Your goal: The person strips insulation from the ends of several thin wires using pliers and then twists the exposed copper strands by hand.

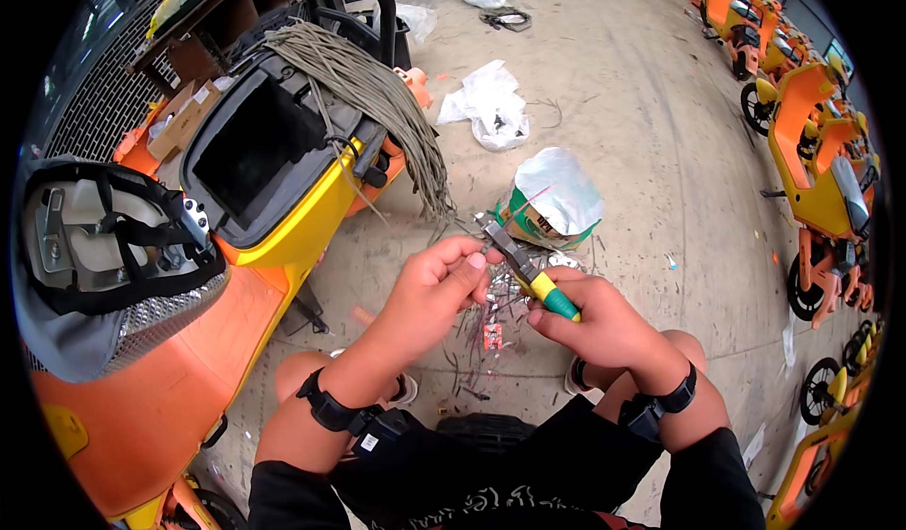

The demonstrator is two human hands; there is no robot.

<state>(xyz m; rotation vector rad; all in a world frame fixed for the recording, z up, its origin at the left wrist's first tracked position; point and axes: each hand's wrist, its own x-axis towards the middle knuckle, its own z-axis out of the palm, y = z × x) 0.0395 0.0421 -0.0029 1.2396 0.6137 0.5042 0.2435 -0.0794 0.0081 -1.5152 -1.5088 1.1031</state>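
Note:
My right hand (pixel 599 318) is wrapped around the green and yellow handles of a pair of pliers (pixel 514 254). Their metal jaws point away from me, up and to the left. Close beside the jaws, my left hand (pixel 442 280) is closed in a pinch on a thin wire, mostly hidden by the fingers. A reddish strand (pixel 525 207) sticks out past the jaw tips. Beyond them stands a green and white bag (pixel 571 195) with a silvery inside, its mouth open. Below the hands, cut wire scraps (pixel 472 336) and a small red packet (pixel 493 336) lie on the concrete floor.
At my left is an orange and yellow scooter (pixel 311 228) with an open black box and a coil of grey cord (pixel 363 86) over it. A grey bag of metal parts (pixel 113 247) rests on it. White plastic bags (pixel 491 105) lie ahead. More scooters (pixel 812 152) line the right.

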